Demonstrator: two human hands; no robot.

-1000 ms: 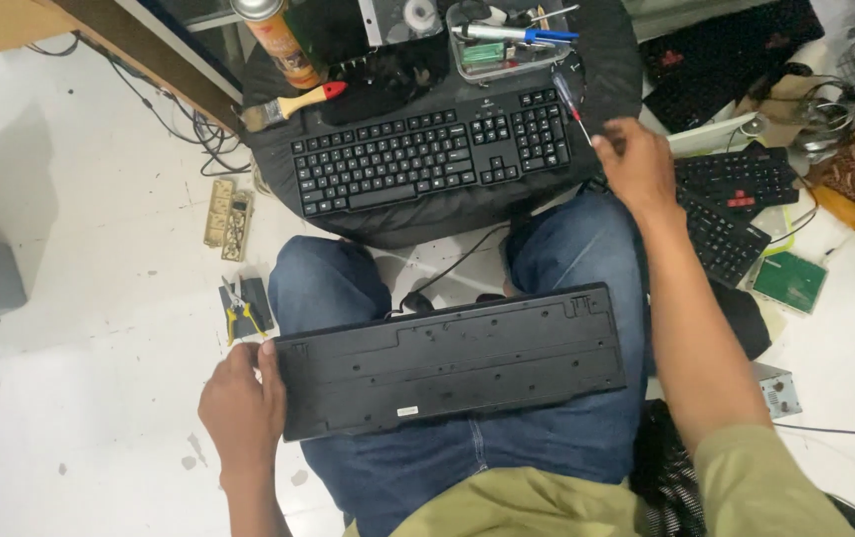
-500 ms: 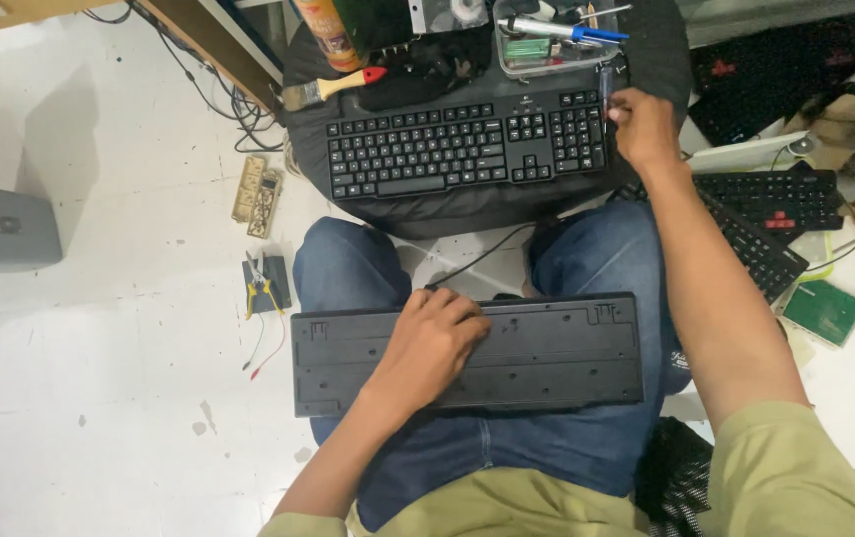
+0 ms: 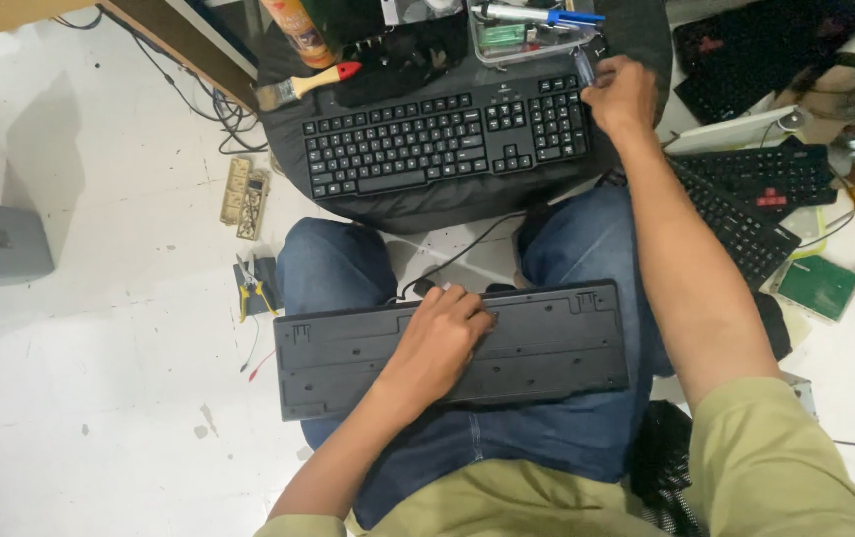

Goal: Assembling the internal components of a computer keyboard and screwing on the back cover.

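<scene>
Left hand (image 3: pixel 442 338) lay flat, fingers spread, on back of upside-down keyboard (image 3: pixel 537 348) across person's lap. Right hand (image 3: pixel 621 94) reached fwd, fingers pinched on small tool (image 3: pixel 583 63) at top-right corner of 2nd keyboard (image 3: pixel 447 139), keys up, on dark cushion (image 3: pixel 447 204). Paintbrush (image 3: pixel 303 82) near.

White scuffed floor (image 3: pixel 99 418); wooden furniture edge (image 3: pixel 174 40) top left.

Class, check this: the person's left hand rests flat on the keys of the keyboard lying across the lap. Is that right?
Not quite. The head view shows the lap keyboard lying face down, so the left hand rests on its plain underside, not on keys. The rest holds.
</scene>
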